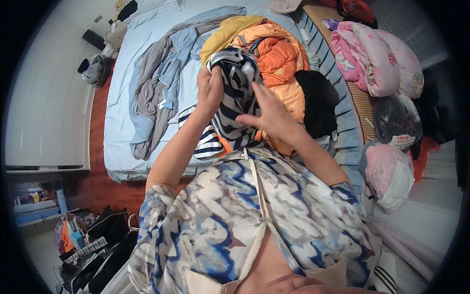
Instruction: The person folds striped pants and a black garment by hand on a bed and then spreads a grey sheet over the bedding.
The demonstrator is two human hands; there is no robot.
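Note:
Over the near part of the bed, my left hand (pixel 210 89) grips the edge of a black, grey and white striped garment (pixel 235 99) between thumb and fingers. The cloth hangs bunched and partly blurred. Fingers apart, my right hand (pixel 270 110) is at the right side of this garment; whether it touches the cloth I cannot tell. Beneath and beside it lie a navy-and-white striped cloth (pixel 207 143), an orange jacket-like garment (pixel 288 97) with a darker orange piece (pixel 277 60) on top, a yellow cloth (pixel 227 31) and a black garment (pixel 319 101).
Left on the light blue bed sheet (pixel 119 106) lies a long grey-and-blue cloth (pixel 158 81). A folded pink quilt (pixel 382 58) and stuffed plastic bags (pixel 389 172) line the right side. Clothes on hangers (pixel 99 253) are at lower left. A white cabinet (pixel 47 95) stands beyond the reddish floor (pixel 99 147).

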